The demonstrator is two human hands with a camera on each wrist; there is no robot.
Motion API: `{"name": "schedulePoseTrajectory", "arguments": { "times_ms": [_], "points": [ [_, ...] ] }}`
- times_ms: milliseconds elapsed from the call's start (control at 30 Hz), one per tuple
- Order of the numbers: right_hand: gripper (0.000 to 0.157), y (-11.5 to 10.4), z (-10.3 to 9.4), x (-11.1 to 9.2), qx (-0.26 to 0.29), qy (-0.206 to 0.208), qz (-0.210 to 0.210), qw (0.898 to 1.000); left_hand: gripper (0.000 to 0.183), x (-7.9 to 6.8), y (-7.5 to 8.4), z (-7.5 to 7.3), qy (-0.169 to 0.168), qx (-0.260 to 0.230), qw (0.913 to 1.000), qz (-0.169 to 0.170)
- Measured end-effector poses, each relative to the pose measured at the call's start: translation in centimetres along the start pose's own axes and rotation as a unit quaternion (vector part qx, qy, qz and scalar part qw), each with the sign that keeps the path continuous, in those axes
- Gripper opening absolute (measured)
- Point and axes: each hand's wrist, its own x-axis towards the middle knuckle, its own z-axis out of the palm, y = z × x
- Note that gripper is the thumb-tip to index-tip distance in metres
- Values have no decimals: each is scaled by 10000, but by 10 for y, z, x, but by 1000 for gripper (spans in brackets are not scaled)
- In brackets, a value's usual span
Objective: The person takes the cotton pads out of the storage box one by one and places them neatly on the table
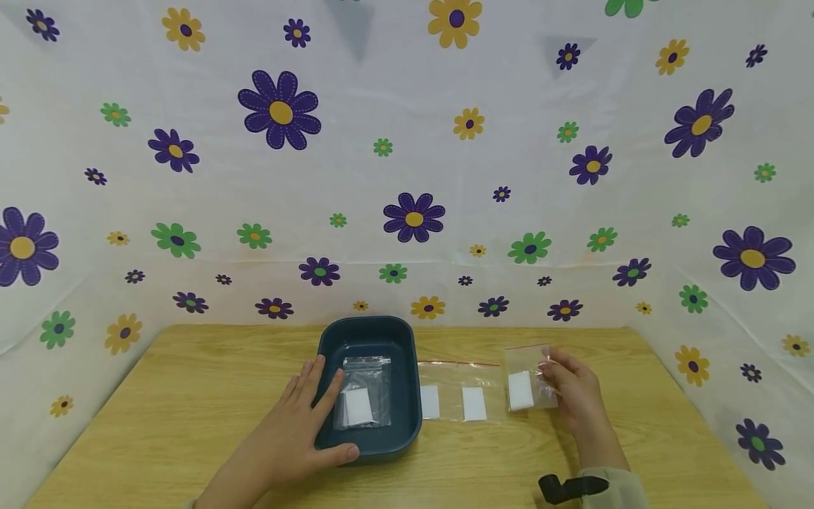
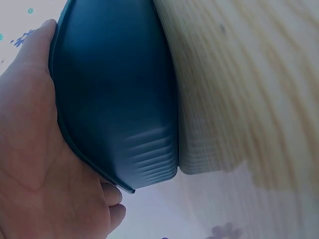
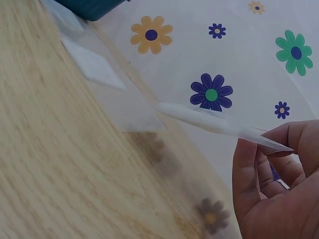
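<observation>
Cloth (image 1: 356,170) printed with flowers hangs at the left, back and right of a wooden table (image 1: 210,382). The left hand (image 1: 289,433) lies on the left side of a dark blue tray (image 1: 402,406), its fingers apart and straight over the rim, the thumb at the near edge; it touches the tray without clamping it. Inside the tray a clear bag (image 1: 380,382) lies flat, with a white card (image 1: 358,406) in its lower part. Just right of the tray, flat plastic (image 1: 451,382) with a red line along the top rests on the table, two white cards (image 1: 473,404) in it side by side; whether it is one bag or two, I cannot tell. Next comes the held bag (image 1: 520,359), a white card low in it, pinched at its right edge by the right hand (image 1: 577,392), thumb and fingertip together on the plastic. Whether its bottom touches the table is unclear. At the right wrist are a pale sleeve (image 1: 617,489) and a black mount (image 1: 575,487).
</observation>
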Motion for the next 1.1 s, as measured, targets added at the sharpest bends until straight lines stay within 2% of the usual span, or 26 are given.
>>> {"name": "schedulePoseTrajectory", "arguments": {
  "times_ms": [367, 567, 700, 867, 1100],
  "points": [
    [33, 6, -3, 3, -57, 28, 97, 9999, 111, 1, 0, -1, 12, 37, 10000, -16],
    [41, 8, -3, 4, -203, 54, 139, 9997, 111, 1, 1, 0, -1, 57, 10000, -21],
    [47, 10, -2, 5, -495, 156, 105, 9986, 110, 1, 1, 0, 15, 60, 10000, -25],
    [48, 13, -2, 5, -1013, 293, 49, 9944, 111, 1, 1, 0, -18, 75, 10000, -51],
    [44, 14, -2, 6, -1212, 327, 2, 9921, 111, 1, 2, -1, -8, 44, 10000, -32]
  ]
}}
